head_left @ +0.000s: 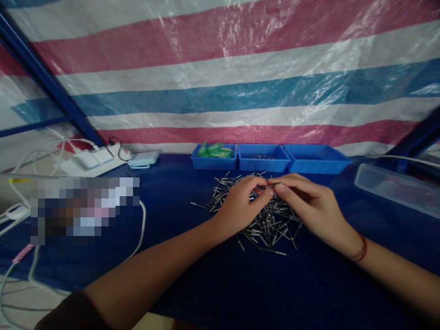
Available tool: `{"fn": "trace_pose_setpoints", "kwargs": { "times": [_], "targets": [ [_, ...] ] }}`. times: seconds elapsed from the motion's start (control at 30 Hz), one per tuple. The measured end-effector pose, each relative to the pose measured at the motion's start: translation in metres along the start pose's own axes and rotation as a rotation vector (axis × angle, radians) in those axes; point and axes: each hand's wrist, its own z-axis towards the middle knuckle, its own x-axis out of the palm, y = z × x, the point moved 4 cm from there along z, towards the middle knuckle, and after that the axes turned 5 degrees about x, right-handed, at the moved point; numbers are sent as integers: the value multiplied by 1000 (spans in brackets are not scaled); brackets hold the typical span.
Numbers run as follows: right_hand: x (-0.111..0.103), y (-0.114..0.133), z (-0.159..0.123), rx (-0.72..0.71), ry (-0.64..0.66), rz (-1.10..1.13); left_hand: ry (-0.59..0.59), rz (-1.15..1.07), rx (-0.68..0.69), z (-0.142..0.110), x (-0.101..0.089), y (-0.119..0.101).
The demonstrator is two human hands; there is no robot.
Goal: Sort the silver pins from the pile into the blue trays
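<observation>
A pile of silver blind rivets (pixel 271 229) is heaped on the blue tabletop. Above it, my left hand (pixel 237 201) and my right hand (pixel 312 201) meet at their fingertips. One thin metal rivet (pixel 274 185) lies between them, pinched by thumb and forefinger on either side. Both hands are closed, and my fingers hide part of the rivet. Some of the heap is covered by my hands. A single rivet (pixel 198 205) lies apart at the pile's left.
Behind the pile stand three blue bins: the left bin (pixel 194 161) holds green plastic, the middle bin (pixel 264 166) some rivets, then the right bin (pixel 319 166). A clear plastic lid or tray (pixel 395 190) lies right. A power strip (pixel 92 160), cables and a light-blue item (pixel 143 159) are left.
</observation>
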Motion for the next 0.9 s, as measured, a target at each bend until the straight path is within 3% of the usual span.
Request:
{"fn": "trace_pose_setpoints", "kwargs": {
  "times": [0.3,0.57,0.73,0.9],
  "targets": [
    [0,-9,1,112,-40,95,-106,-9,14,0,-6,-1],
    [7,-5,0,21,71,21,-156,-14,63,-1,-10,-6],
    [9,-2,-1,-22,113,-16,-144,-26,24,1,-12,-5],
    [6,-5,1,22,67,-32,-89,-43,-10,2,-10,-1]
  ]
}}
